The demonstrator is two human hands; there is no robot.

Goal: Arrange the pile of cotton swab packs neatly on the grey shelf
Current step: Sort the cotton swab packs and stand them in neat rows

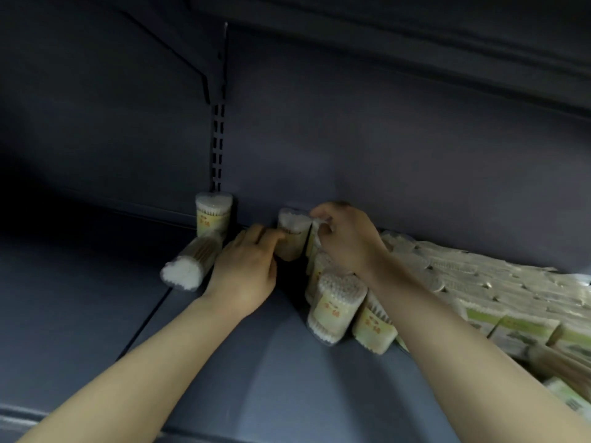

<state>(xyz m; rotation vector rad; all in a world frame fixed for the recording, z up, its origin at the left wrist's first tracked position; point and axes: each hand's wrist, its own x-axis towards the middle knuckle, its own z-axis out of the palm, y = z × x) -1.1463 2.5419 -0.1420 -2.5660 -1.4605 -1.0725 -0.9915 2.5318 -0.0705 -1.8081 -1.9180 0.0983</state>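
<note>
Head view, near to far. Two bare forearms reach forward from the bottom edge over the grey shelf (256,378), whose front lip runs along the lower left.

At right, nearest, lies the pile (499,302): flat clear bags and green-labelled boxes of swabs heaped from the front right corner back to the rear wall. At its left edge two cylindrical packs (335,306) with yellow labels lean side by side, touching, cotton tips facing the camera.

Left of centre, a fallen pack (188,266) lies on its side, its white cotton end toward the camera, just beside the left hand (246,273).

The left hand rests palm down. Its fingers (271,238) extend forward, lightly bent, and their tips touch the left side of an upright pack (292,235). Whether the thumb closes round that pack cannot be told.

The right hand (348,241) arches over the pile's far left end. Its fingers (321,215) are curled downward at the top of a further pack standing just right of the upright pack; that further pack is mostly hidden behind the hand, and the grip appears to be a pinch at its top edge.

Farthest, a corner pack (213,217) stands upright against the rear wall, below the slotted upright (218,139), apart from both hands.
</note>
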